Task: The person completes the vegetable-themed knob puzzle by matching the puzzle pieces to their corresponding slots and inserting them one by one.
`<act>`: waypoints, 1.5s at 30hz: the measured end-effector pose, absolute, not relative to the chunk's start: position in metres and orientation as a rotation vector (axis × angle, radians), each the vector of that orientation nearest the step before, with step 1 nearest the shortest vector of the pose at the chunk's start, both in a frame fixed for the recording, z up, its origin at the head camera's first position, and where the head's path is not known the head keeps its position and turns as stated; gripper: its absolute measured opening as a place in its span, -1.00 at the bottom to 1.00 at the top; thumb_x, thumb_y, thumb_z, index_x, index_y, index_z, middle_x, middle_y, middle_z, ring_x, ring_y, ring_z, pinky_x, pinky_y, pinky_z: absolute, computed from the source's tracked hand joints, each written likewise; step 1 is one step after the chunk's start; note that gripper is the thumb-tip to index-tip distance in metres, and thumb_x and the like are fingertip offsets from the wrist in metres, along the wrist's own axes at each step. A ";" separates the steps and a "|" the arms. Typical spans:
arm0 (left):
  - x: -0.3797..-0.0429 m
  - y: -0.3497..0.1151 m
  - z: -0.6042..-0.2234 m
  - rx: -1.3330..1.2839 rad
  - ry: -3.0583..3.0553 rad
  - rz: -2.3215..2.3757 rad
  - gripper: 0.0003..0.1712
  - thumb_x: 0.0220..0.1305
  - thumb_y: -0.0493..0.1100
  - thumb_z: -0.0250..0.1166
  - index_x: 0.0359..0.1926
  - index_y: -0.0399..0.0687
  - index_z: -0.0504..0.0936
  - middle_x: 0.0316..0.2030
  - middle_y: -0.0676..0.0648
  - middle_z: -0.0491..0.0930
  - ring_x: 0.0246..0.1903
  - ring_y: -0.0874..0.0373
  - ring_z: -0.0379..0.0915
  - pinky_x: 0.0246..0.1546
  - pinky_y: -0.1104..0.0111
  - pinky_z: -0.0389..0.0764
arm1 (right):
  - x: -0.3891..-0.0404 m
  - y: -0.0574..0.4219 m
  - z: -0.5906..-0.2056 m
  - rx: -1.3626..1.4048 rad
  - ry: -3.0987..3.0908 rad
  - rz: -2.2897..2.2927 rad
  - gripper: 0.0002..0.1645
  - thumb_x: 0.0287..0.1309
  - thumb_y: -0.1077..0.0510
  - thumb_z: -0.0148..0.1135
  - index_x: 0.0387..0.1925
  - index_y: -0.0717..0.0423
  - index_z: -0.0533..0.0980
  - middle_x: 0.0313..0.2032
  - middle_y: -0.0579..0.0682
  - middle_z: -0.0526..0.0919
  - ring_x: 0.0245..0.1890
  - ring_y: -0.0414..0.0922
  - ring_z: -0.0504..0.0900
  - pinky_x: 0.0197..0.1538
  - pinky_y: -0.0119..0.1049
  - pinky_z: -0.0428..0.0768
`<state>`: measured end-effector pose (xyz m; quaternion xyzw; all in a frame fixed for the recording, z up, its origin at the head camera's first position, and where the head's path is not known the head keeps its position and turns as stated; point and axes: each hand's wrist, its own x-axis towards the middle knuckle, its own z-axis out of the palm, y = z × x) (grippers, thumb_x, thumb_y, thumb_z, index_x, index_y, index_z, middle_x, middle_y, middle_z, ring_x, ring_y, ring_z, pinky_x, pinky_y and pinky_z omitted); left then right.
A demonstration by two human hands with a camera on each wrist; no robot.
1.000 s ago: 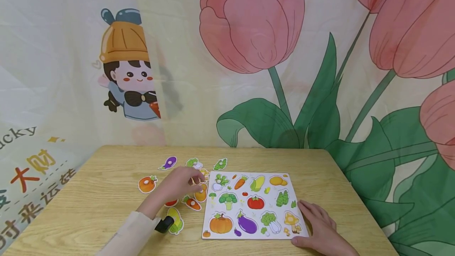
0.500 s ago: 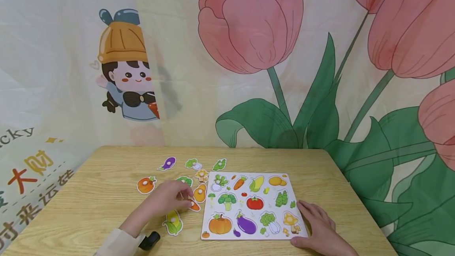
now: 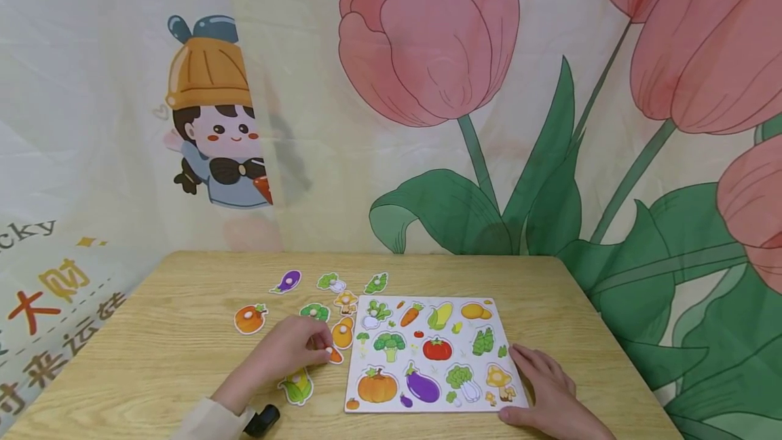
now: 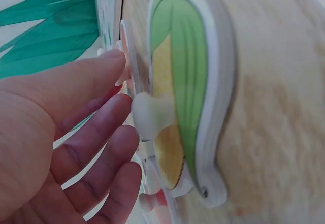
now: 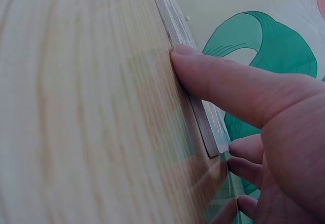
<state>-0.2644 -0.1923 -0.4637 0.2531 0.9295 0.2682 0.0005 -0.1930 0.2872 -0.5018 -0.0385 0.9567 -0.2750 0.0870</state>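
My left hand (image 3: 296, 345) reaches over the loose vegetable puzzle pieces left of the board, its thumb and index finger pinching the carrot piece (image 3: 334, 355). That piece lies on the table, partly hidden by the fingertips. Just nearer is the corn piece (image 3: 298, 386), whose white knob shows large in the left wrist view. A white puzzle board (image 3: 409, 324) lies flat, with a radish piece (image 3: 377, 314) in its upper left spot. My right hand (image 3: 546, 392) rests at the board's near right corner, thumb (image 5: 203, 69) against the near edge and fingers along the right side.
Behind the left hand lie an eggplant piece (image 3: 286, 282), a bok choy piece (image 3: 331, 282), a green piece (image 3: 376, 282) and a mushroom piece (image 3: 345, 302). Broccoli (image 3: 314, 312) and potato (image 3: 343, 333) pieces are close by, a pumpkin piece (image 3: 250, 318) farther left. A printed curtain (image 3: 305, 121) hangs behind the table.
My left hand has moved from beside the mushroom and potato pieces toward me, down to the carrot piece, uncovering the broccoli piece. The right hand and the board stay in place.
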 end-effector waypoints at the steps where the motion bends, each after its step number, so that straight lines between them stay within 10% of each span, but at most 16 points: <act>1: -0.264 -0.192 -0.464 0.790 2.922 0.846 -0.78 0.21 -0.15 0.59 -0.37 0.18 0.67 -0.48 0.27 0.57 -0.46 0.38 0.41 -0.37 0.41 0.47 | -0.193 0.287 -0.502 -0.116 2.851 -0.818 0.40 -0.05 -0.42 0.61 0.65 0.09 0.18 0.59 0.17 0.17 0.52 0.40 0.04 0.28 0.54 0.15; 45: -0.323 -0.125 -0.456 1.034 2.893 0.768 -0.89 0.36 -0.17 0.49 -0.14 0.16 0.82 -0.27 0.29 0.71 -0.25 0.33 0.54 -0.03 0.29 0.65 | -0.193 0.287 -0.502 -0.113 2.852 -0.825 0.40 -0.05 -0.43 0.61 0.64 0.11 0.19 0.59 0.15 0.17 0.52 0.38 0.05 0.30 0.53 0.14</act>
